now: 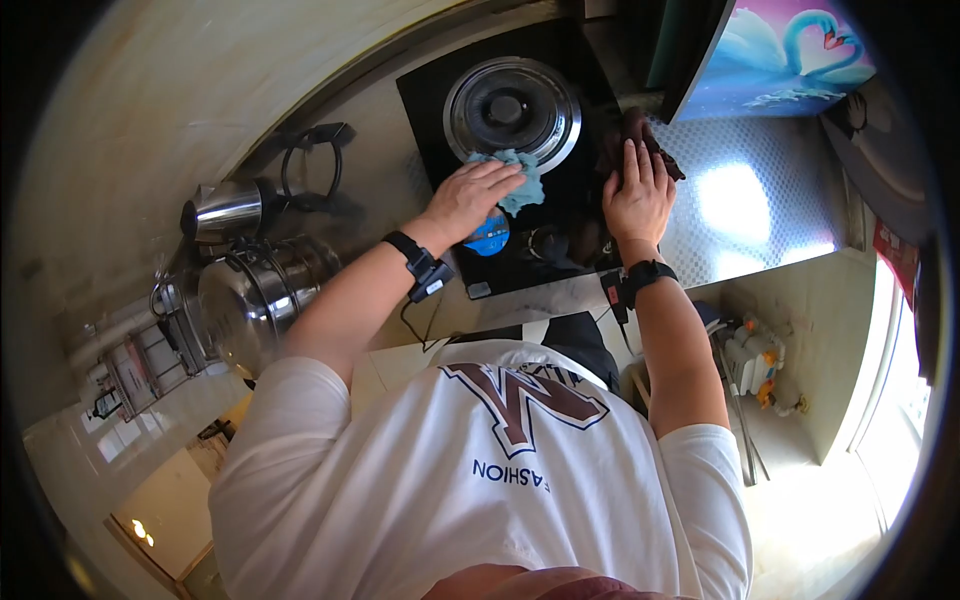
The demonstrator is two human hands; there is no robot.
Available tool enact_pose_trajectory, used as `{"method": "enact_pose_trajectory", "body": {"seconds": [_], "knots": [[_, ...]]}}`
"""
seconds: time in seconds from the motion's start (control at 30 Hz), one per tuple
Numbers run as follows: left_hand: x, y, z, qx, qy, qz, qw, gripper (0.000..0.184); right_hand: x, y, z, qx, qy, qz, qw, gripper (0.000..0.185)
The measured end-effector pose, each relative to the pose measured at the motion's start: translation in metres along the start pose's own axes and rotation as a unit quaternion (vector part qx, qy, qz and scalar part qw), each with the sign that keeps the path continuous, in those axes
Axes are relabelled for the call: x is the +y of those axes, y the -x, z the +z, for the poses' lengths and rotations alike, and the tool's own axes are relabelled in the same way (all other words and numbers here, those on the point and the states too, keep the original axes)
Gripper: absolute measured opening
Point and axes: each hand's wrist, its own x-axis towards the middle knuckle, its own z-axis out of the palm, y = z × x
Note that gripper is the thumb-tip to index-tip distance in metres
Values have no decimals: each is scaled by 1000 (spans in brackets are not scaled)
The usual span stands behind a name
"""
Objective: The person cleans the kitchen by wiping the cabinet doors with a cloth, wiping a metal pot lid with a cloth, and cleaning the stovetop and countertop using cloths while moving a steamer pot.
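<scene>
On a black glass cooktop (425, 95) sits a round metal lid or pan (512, 112). My left hand (470, 203) lies over a light blue cloth (523, 192) by its near edge, fingers stretched and close together, pressing on the cloth. A round blue item (488, 236) shows just under that hand's near side. My right hand (638, 200) rests at the cooktop's right edge, its fingers stretched over a dark brown cloth (640, 135). Both wrists carry black straps with small devices.
To the left stand a steel kettle (228, 210), a black ring-shaped stand (312, 170) and a large steel pot (240, 305). A patterned silver counter surface (720, 190) lies at the right, below a swan-picture panel (790, 60). A wire rack (150, 365) is at the far left.
</scene>
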Motion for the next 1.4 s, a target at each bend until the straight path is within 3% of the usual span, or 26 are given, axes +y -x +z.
{"method": "enact_pose_trajectory", "body": {"seconds": [0.13,0.27,0.33,0.4,0.5,0.6,1.0,1.07,1.23,1.33,1.4], "knots": [[-28,31,-5,61,-76,-50,994,44,-1,1,-2,-6,5,-3,1000,52],[-33,84,6,158,1,-309,938,40,0,0,2,-8,10,-3,1000,52],[-25,107,27,126,-69,-345,928,43,0,2,4,-10,16,-15,1000,52],[-18,116,45,98,-128,-383,910,47,3,3,5,3,-32,-67,997,52],[-1,103,46,115,-139,-418,891,56,6,-3,-3,-97,-28,-199,975,56],[-5,106,45,126,-144,-417,889,56,-2,-17,1,-157,-27,-285,945,58],[-6,112,44,162,-101,-432,881,54,-22,-129,32,-205,24,-352,913,60],[-6,111,43,165,-99,-427,884,53,-28,-148,30,-233,131,-407,873,65],[-6,111,41,171,-97,-428,882,52,-11,-197,57,-243,180,-526,794,70],[-5,111,39,168,-95,-431,882,52,-14,-207,56,-236,36,-569,787,67],[-4,111,37,167,-95,-431,882,53,-24,-208,50,-325,28,-436,839,63]]}}
